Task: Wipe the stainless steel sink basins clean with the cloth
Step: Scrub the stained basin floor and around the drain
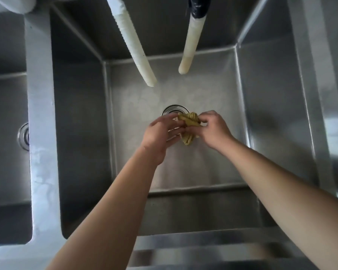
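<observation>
Bunching of yellow-green cloth (188, 127) between both hands, held above middle basin floor (213, 164), over drain (175, 110). Right hand (213, 129): fingertips pinch cloth's right edge. Left hand (162, 133): fingers curled loosely against cloth's left side, thumb on top; exact grip unclear. Cloth wadded, likely being refolded or wrung for fresh wiping face; position over drain suits drips. Two pale hoses (137, 45) hang from above, ends clear of hands. Divider wall (40, 114) separates left basin (6, 133), its own drain (23, 135) partly visible.

two pale hoses (134, 45) hanging over, one dark-taped (197, 8)
</observation>
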Available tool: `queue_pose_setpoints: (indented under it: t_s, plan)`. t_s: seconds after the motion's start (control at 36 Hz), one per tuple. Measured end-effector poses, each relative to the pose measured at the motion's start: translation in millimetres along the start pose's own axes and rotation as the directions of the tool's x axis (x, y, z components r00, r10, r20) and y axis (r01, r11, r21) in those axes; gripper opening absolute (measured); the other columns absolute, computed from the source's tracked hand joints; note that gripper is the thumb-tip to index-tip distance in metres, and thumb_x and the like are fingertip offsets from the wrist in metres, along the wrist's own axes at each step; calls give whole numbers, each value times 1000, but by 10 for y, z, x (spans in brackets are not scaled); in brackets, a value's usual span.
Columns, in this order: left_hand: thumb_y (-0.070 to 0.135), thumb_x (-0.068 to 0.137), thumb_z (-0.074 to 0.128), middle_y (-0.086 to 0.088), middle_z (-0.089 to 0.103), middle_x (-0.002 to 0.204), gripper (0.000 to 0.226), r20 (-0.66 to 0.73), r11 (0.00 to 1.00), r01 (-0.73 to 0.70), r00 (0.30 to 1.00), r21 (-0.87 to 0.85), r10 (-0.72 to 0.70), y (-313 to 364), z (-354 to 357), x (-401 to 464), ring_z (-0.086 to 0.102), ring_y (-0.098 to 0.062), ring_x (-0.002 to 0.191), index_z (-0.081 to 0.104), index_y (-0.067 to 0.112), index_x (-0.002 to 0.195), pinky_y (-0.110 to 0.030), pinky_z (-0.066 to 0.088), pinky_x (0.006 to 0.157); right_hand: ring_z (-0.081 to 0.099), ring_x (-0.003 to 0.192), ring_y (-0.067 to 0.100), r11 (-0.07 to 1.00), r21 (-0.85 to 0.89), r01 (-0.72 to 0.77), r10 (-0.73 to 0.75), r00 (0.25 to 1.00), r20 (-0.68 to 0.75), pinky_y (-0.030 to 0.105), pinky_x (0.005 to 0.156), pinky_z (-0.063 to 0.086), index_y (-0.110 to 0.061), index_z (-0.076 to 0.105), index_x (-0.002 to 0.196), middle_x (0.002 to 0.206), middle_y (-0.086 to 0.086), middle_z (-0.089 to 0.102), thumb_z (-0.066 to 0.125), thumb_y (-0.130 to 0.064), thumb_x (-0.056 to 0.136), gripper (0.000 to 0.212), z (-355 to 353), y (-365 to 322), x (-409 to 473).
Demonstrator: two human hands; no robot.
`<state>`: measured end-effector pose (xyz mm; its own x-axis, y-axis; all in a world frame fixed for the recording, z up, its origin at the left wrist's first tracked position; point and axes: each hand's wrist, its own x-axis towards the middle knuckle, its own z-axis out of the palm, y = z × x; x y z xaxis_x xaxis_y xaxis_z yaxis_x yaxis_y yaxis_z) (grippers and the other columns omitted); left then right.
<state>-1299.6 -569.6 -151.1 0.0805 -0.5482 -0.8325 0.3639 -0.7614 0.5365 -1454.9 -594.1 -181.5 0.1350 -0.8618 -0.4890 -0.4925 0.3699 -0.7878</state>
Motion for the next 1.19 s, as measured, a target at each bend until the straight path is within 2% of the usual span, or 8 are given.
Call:
queue_pose_setpoints:
  t_s: [0.11,0.19,0.28,0.39,0.72,0.81,0.92,1.19]
  plan:
    - [0,88,65,2,70,105,35,-31,909,-264,957,322,289,-16,-206,29,66,-13,93,69,24,114,-25,51,83,58,58,1,946,278,-170,184,983,-27,12,54,45,-19,75,79,66,-7,65,82,-7,73,15,-27,-11,75]
    - [4,82,73,11,56,130,62,191,586,-472,858,659,477,-27,-334,70,55,-9,117,56,26,136,-17,41,98,66,64,4,867,407,-287,293,955,49,15,59,48,-17,74,90,77,-4,72,82,-11,75,19,-98,-81,138]
    - [19,78,81,6,42,150,80,405,294,-581,774,759,486,9,-420,142,41,-15,136,43,27,148,-22,30,109,68,84,15,809,435,-397,339,918,207,30,80,47,-19,70,108,90,-1,74,77,-12,80,31,-151,-150,233]
    - [26,76,84,1,37,156,90,500,158,-630,723,760,476,142,-447,247,38,-23,141,37,24,153,-34,34,114,71,84,19,780,427,-458,321,878,355,38,77,55,-22,67,115,93,0,75,72,-8,85,33,-131,-229,352]
    - [21,70,85,3,73,99,45,395,273,-526,820,806,414,367,-337,581,66,-16,94,74,22,113,-30,53,90,64,70,11,990,62,-129,119,982,147,22,68,56,-22,75,93,79,-1,69,66,11,78,37,68,-292,490]
    - [14,66,87,18,69,81,40,323,403,-465,871,788,371,356,-302,681,61,5,73,78,24,104,-2,45,66,59,72,13,1000,-17,-26,28,993,114,23,67,48,-18,78,90,79,8,68,63,10,77,34,78,-237,477]
    - [6,61,89,18,70,68,35,229,577,-371,924,728,306,342,-264,783,58,6,57,80,29,85,-9,48,61,61,76,31,983,-166,79,-70,996,57,35,70,50,-16,79,90,82,16,71,59,0,76,30,106,-158,494]
    - [3,65,87,11,67,72,30,31,769,-214,969,602,246,-2,-242,897,60,-8,69,73,27,77,-16,48,66,61,91,25,921,-374,111,-55,986,158,36,79,49,-15,75,97,94,6,67,59,-7,84,22,182,34,576]
